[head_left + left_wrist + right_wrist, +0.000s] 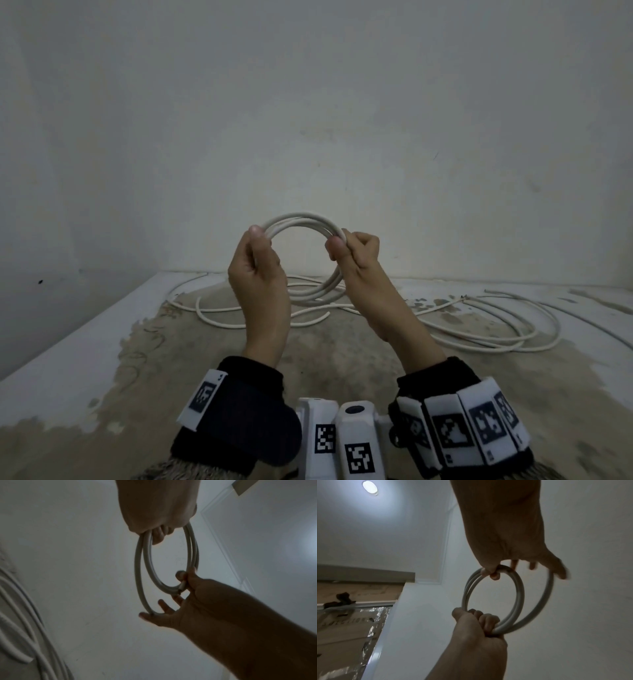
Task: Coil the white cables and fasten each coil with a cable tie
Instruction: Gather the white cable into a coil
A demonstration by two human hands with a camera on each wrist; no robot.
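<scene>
Both my hands hold a small coil of white cable (301, 216) in the air above the table. My left hand (260, 236) grips the coil's left side with its fingers curled round the loops. My right hand (337, 241) pinches the right side between thumb and forefinger. In the left wrist view the coil (136, 563) hangs from my left hand (157, 532), and my right hand (183, 580) pinches a cut cable end while its other fingers spread toward the outer loop. The right wrist view shows the coil (521, 595) between right hand (493, 573) and left hand (479, 618). No cable tie shows.
Loose white cables (479, 342) sprawl over the worn table (102, 377) behind and to the right of my hands, with more cable loops (219, 318) at the left. A pale wall (308, 102) rises right behind the table. A ceiling lamp (369, 486) glows overhead.
</scene>
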